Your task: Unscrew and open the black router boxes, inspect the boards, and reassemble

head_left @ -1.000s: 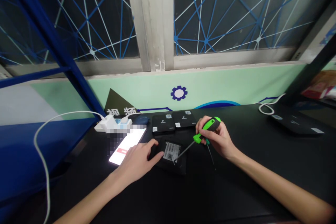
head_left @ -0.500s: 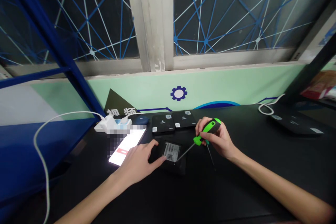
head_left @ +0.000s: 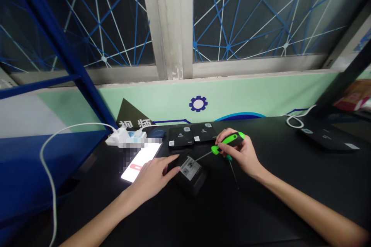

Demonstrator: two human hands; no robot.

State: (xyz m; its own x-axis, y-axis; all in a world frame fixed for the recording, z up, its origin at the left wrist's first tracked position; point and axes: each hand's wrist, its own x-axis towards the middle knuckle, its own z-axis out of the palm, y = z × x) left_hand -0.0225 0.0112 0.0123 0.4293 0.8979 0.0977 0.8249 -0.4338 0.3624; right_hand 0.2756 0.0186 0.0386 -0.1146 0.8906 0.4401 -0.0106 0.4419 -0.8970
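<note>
A black box (head_left: 199, 180) with a silver label (head_left: 190, 167) lies turned at an angle on the black table. Its near side shows. My left hand (head_left: 153, 172) rests at the box's left corner, thumb and index finger stretched out and touching it. In my right hand (head_left: 239, 152) is a green-and-black screwdriver (head_left: 231, 140), its shaft slanting down-left to the label side of the box. A second, thin screwdriver (head_left: 233, 170) with a teal end hangs below the same hand. Whether those fingers hold it too is partly hidden.
Two black boxes (head_left: 180, 138) stand side by side behind. A lit phone (head_left: 137, 162) lies left of them, near a white power strip (head_left: 126, 138) with a white cable (head_left: 46, 154). At far right sits another black device (head_left: 327, 139) beside a coiled white cable (head_left: 294, 122).
The box has turned on the table and its near side shows more. My left thumb and index finger are closer together. The screwdriver tip has moved from the label's near edge toward its far part.
</note>
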